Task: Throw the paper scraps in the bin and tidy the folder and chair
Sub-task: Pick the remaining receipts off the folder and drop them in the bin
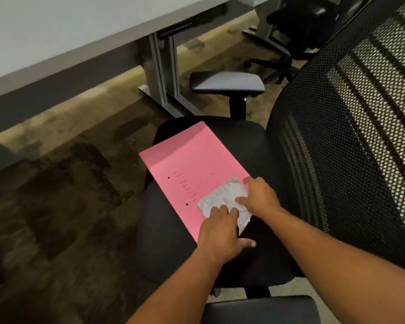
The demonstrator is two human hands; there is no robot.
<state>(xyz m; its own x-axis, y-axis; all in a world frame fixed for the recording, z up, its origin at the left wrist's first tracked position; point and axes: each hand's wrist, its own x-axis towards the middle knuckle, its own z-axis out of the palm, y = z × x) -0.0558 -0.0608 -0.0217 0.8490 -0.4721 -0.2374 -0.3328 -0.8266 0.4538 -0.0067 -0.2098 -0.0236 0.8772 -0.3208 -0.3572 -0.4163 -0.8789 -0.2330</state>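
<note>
While both hands press flat, fingers spread, gripping nothing, the paper scraps point(222, 198) lie between them. Left hand point(220, 230) covers the near edge, right hand point(260, 197) the far-right edge, on the folder point(187, 169).

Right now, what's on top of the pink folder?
Crumpled paper scraps lie on the folder's near corner, with both hands, left and right, on them. Anything beneath them is hidden.

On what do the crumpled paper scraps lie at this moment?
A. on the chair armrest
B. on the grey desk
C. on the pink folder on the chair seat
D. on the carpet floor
C: the paper scraps rest on the pink folder, under both hands.
</note>
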